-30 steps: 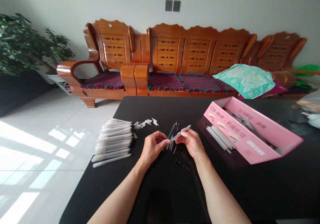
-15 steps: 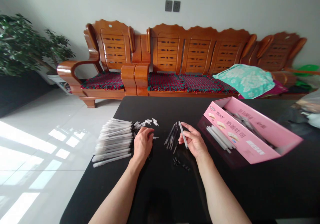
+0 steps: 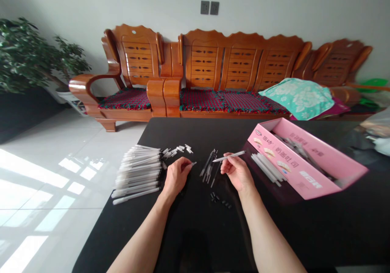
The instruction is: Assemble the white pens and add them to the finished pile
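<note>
My right hand (image 3: pixel 237 172) pinches a whitish pen barrel (image 3: pixel 237 154) that lies nearly level, its pointed end toward the left. In the fingertips of my left hand (image 3: pixel 176 174) is a small white pen tip (image 3: pixel 193 164), held just above or on the table. Between the hands lie several thin dark refills (image 3: pixel 207 167). Nearer to me are several small black plugs (image 3: pixel 217 197). Left of my left hand is a row of white pens (image 3: pixel 138 171) with black ends. More loose white tips (image 3: pixel 179 148) are scattered behind that hand.
A pink cardboard box (image 3: pixel 292 163) holding dark slender items stands on the right of the black table (image 3: pixel 201 240). Several white tubes (image 3: pixel 266 168) lie against its near left side. Behind the table is a wooden bench (image 3: pixel 207 106). A plastic bag (image 3: pixel 380 131) sits at far right.
The pen barrel in my right hand has turned from steep to nearly level. My left hand has shifted slightly toward me and right, now holding a white tip.
</note>
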Action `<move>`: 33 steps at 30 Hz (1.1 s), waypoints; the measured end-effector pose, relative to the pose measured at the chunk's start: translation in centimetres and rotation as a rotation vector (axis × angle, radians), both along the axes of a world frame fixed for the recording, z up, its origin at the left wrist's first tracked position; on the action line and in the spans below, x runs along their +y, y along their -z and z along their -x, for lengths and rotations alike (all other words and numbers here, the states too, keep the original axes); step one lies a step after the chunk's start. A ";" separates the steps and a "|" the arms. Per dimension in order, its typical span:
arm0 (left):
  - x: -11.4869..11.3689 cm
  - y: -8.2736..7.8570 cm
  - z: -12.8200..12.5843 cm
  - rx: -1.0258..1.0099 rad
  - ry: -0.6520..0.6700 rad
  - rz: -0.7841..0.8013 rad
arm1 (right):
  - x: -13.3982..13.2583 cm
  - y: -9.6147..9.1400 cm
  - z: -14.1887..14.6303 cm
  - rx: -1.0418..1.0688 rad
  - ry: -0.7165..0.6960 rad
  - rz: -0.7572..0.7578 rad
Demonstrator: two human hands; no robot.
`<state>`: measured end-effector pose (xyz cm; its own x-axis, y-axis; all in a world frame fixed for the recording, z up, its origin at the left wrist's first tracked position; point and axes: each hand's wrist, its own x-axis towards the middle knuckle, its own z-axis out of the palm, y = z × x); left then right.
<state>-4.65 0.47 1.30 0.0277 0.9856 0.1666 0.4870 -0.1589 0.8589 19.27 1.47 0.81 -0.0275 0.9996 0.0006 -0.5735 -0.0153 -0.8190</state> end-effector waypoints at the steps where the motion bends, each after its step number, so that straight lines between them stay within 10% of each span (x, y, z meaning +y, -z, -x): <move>1: 0.0 0.0 -0.2 -0.090 0.030 0.051 | 0.0 0.0 0.1 -0.019 0.008 -0.009; 9: -0.5 0.2 -1.8 -0.306 0.196 0.141 | -0.3 0.0 0.9 -0.138 -0.050 -0.008; 33: -1.3 0.0 -3.1 0.034 0.208 -0.067 | -0.5 0.3 1.5 -0.221 -0.143 0.039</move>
<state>-1.56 -0.84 1.33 0.2357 0.9450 0.2267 0.4667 -0.3147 0.8265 17.77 0.96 0.55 -0.1634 0.9847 -0.0600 -0.3702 -0.1176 -0.9215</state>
